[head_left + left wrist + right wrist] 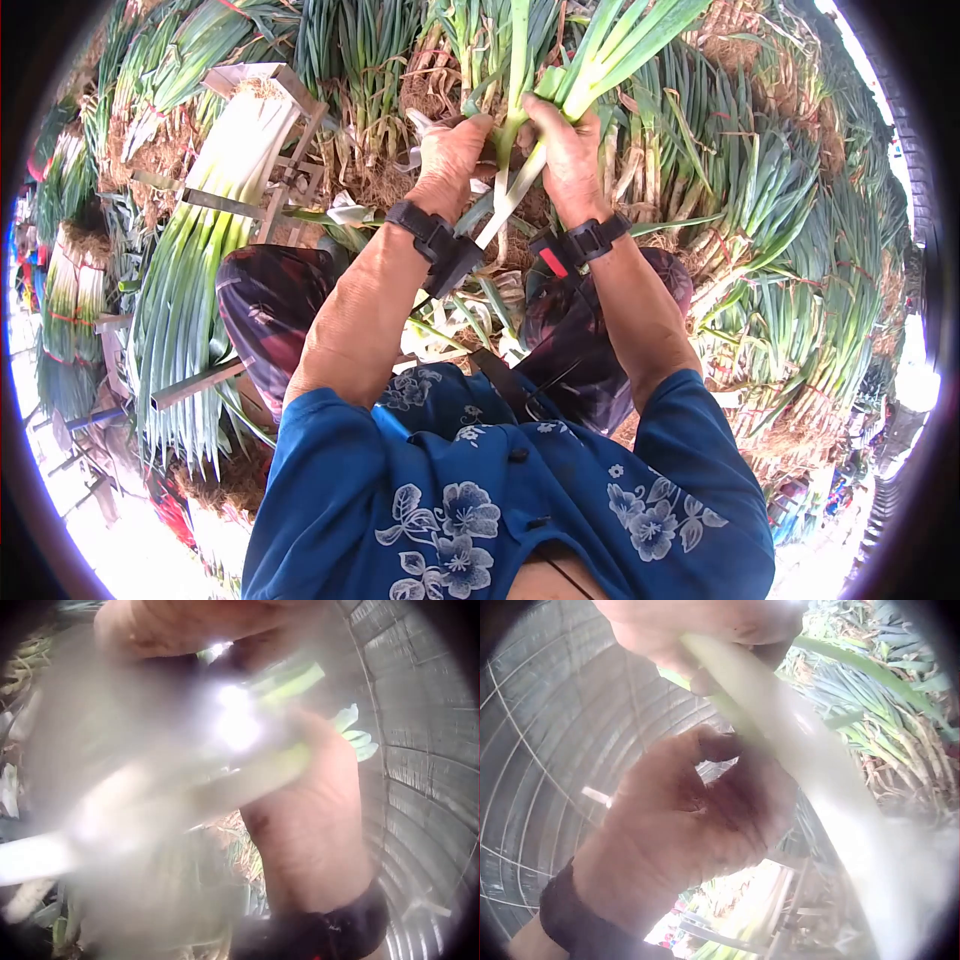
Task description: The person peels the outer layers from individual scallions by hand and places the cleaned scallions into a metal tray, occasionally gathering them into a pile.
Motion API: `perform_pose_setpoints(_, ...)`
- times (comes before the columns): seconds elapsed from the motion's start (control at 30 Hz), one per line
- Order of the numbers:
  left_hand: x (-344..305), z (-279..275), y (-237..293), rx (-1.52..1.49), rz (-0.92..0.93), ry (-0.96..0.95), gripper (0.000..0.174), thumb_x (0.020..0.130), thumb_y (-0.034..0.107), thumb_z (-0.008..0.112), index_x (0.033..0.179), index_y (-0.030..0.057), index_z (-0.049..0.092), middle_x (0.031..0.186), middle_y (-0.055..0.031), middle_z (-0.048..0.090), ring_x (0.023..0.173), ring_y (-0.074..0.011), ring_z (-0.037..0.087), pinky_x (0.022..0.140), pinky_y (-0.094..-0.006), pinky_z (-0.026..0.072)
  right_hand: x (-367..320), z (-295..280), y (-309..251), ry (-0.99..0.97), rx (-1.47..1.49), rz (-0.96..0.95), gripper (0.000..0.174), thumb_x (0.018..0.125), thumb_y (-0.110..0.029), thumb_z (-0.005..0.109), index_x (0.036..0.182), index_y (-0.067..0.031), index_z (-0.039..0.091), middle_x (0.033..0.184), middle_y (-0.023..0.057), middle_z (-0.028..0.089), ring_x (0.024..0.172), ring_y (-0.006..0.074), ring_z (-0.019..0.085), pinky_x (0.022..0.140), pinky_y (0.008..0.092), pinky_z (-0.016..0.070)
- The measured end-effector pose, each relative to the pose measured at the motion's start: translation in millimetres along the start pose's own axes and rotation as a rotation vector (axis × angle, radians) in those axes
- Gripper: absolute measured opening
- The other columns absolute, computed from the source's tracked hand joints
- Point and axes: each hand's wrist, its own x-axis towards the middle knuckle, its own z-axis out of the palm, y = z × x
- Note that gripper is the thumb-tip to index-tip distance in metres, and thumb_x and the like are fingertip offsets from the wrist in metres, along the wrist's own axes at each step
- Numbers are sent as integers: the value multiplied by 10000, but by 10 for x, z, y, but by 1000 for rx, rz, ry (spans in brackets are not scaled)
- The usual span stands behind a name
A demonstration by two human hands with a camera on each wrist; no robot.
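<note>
— Where is the leek?
— At twelve o'clock; smooth white shaft slanting down, flat green blades fanning upward.
— The hands?
— Left hand and right hand curl round it, side by side.
— Around them?
— Bundled leeks with matted brown roots, nine through three; a metal rack at nine cradles a trimmed sheaf.

- Left hand is held out ahead of the chest, fingers curled round a green onion stalk.
- Right hand grips the same stalk, just beside the left.
- Left forearm and right forearm are bare and slant in toward the stalk.
</note>
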Motion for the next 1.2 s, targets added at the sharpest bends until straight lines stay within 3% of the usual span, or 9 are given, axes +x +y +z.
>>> perform_pose_setpoints(0.4,163,-523,-418,279,-333,18,228,866,319,629,855,91,616,751,-1,578,649,-133,593,569,-329,507,25,-66,-184,-91,69,-138,98,872,-107,676,890,-10,682,678,57,655,511,124,607,426,243,467)
perform_pose_setpoints(0.5,123,-742,-604,371,-328,67,208,827,240,634,752,49,596,677,-28,590,603,-140,583,553,-322,511,113,-133,-348,-78,129,-191,82,854,-108,690,883,-39,656,699,46,635,508,130,602,418,247,472)
perform_pose_setpoints(0.57,30,-1133,-854,531,-33,-123,240,824,246,638,734,28,598,726,-34,617,610,-146,604,525,-311,518,170,-210,-540,96,154,-108,85,848,-105,696,878,-45,644,721,44,634,523,134,600,430,243,472)
perform_pose_setpoints(0.7,286,-1729,-1308,515,-204,77,328,758,279,664,830,-41,675,770,-142,676,659,-192,662,546,-341,531,276,-510,-784,229,215,-75,156,846,-99,689,958,-66,585,723,20,588,575,129,575,500,249,438)
perform_pose_setpoints(0.8,477,-2549,-1672,920,-191,260,414,703,357,678,813,-42,682,790,-211,681,785,-312,688,659,-398,533,381,-877,-953,173,290,-92,151,861,-102,658,958,-45,557,797,35,551,611,138,493,539,263,386)
perform_pose_setpoints(0.93,356,-2168,-1041,1304,-69,322,466,741,425,683,929,-1,687,945,-219,685,923,-366,656,828,-441,500,423,-1013,-918,150,381,-55,151,864,-93,649,966,-39,552,842,52,547,643,156,484,566,279,383)
perform_pose_setpoints(1.0,101,-1370,-517,1077,392,401,357,847,348,631,993,27,679,952,-189,692,916,-309,673,795,-407,519,409,-918,-855,151,366,-57,146,864,-92,650,961,-40,554,827,53,546,653,161,502,571,285,391)
perform_pose_setpoints(1.03,144,-1150,-483,720,572,213,254,928,233,551,1062,52,670,975,-141,704,902,-251,676,754,-351,532,418,-898,-814,134,359,-55,146,863,-91,650,960,-40,553,826,54,547,660,163,511,572,287,395)
perform_pose_setpoints(1.2,-160,-366,-39,381,598,-132,270,969,224,538,1136,40,645,1069,-106,682,977,-181,627,889,-306,494,522,-1028,-736,-77,436,5,173,912,-145,573,962,20,578,840,97,595,660,171,543,574,281,436)
